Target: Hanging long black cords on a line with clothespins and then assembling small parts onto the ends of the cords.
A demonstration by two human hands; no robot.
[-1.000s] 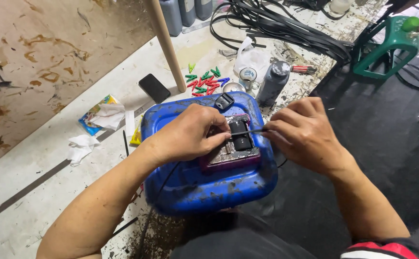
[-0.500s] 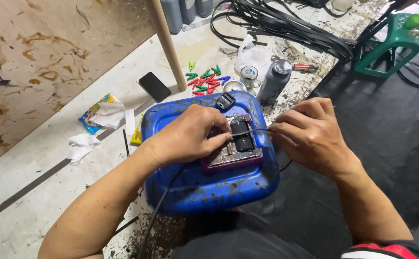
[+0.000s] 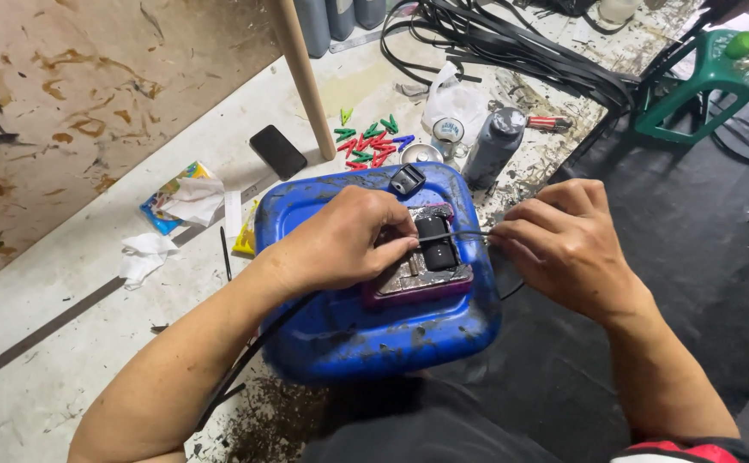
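While your left hand [image 3: 344, 244] stays clamped on the black block [image 3: 436, 243] atop the blue container [image 3: 366, 334], your right hand [image 3: 563, 244] has drawn back slightly, fingers pinched shut on the thin black wire [image 3: 460, 234], now stretched taut between both hands.

Beyond the blue canister [image 3: 366, 343], passage is crowded: a grey spray can [image 3: 492, 147] stands just past its far right corner, with small tins [image 3: 448, 130] and scattered red and green pegs [image 3: 372, 141] beside it. A wooden pole [image 3: 303, 73] rises at far left, a black phone [image 3: 277, 151] at its foot. Open floor lies left of the crumpled tissues [image 3: 143, 255]; dark mat [image 3: 717, 249] lies open at right.
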